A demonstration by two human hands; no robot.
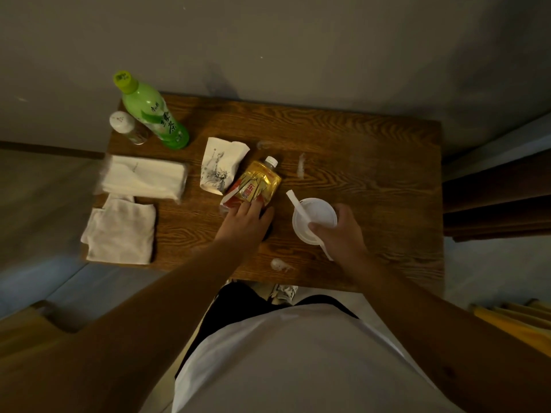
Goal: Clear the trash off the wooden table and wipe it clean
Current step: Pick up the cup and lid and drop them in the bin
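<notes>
The light, easily crushed cup [314,219] is gripped round its rim by the right hand [343,234], while the slick yellow bottle [259,181] is touched at its base by the left hand [244,222], fingers loosely spread.

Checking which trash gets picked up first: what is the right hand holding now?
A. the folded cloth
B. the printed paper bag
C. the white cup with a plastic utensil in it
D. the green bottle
C: the right hand is curled round the white cup, whose plastic utensil sticks out of it.
</notes>
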